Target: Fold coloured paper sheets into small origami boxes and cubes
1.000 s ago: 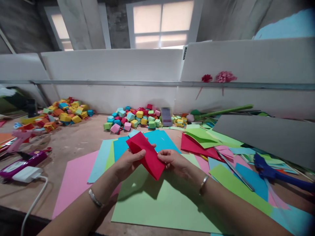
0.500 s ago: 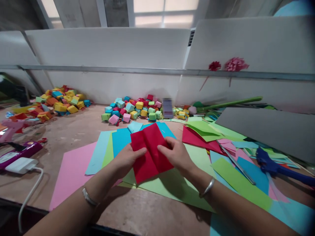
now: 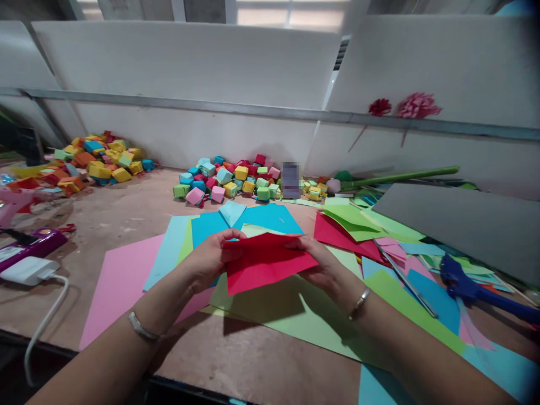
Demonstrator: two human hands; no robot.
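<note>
The red paper sheet (image 3: 272, 264) is held raised over the light green sheet (image 3: 270, 312), creased and tilted, its near edge hanging lower; the left hand (image 3: 210, 256) pinches its left end, thumb and fingers nearly closed with only the paper's thickness between; the right hand (image 3: 323, 263) grips the right end, likewise nearly closed, some fingertips hidden. In this inspector's judgement, good handling calls for equal, light tension from both ends, edges brought level before any crease is pressed, and pressing done against a flat surface rather than in the air. As to containers, none can be identified; paper cubes lie loose in a middle heap (image 3: 241, 173) and a left heap (image 3: 100, 170) on the table (image 3: 126, 211); whether the cubes hold anything cannot be told.
</note>
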